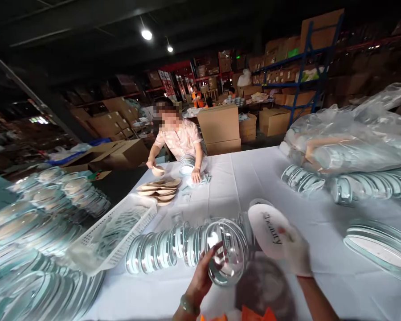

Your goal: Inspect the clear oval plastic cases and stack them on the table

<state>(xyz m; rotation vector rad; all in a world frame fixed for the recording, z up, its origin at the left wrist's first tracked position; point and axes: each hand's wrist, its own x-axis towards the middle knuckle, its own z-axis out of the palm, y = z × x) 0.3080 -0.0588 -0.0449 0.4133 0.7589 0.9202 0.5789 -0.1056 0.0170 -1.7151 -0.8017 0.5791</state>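
My left hand (pixel 200 278), with a pale bangle at the wrist, grips a clear round dish (pixel 230 267) by its left side, tilted up on edge. My right hand (pixel 297 252) wears a white glove and pinches a white round card (pixel 265 227) printed with dark lettering that reads "beauty". The card is apart from the dish, to its right. Beyond the dish, a long row of clear round dishes (pixel 153 252) stands on edge across the white table. Blur hides part of what lies behind the card.
A white basket (pixel 147 206) of small clear packets stands left, beside stacked dishes (pixel 53 285). Wooden-looking bowls (pixel 158 191) lie near a co-worker (pixel 180 138) across the table (pixel 220 178). Right are more dishes (pixel 377 249) and a plastic-wrapped bundle (pixel 354 138).
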